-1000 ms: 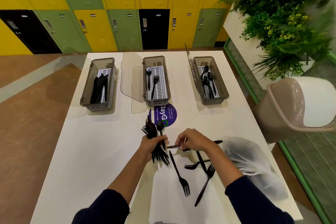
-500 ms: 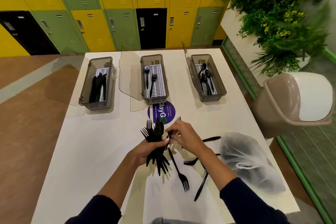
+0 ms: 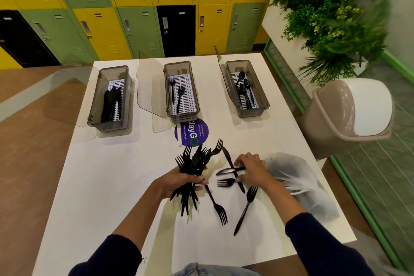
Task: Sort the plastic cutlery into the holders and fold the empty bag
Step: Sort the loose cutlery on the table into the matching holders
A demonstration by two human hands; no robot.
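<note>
Partly done: some cutlery [image 3: 180, 98] in three holders [image 3: 167, 96] by the far counter [image 3: 116, 175] edge, fork bunch [image 3: 192, 163] gripped in left hand [image 3: 177, 182], right hand [image 3: 252, 172] pinching a knife [image 3: 226, 171] among loose pieces [image 3: 218, 206], bag [image 3: 298, 177] by right edge unfolded.

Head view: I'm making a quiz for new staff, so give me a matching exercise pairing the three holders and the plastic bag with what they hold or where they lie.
1 left holder
2 middle holder
3 right holder
4 plastic bag

a holds spoons
b lies on the table beside the right hand
c holds knives
d holds two forks

Pairs: 1-c, 2-d, 3-a, 4-b.
</note>
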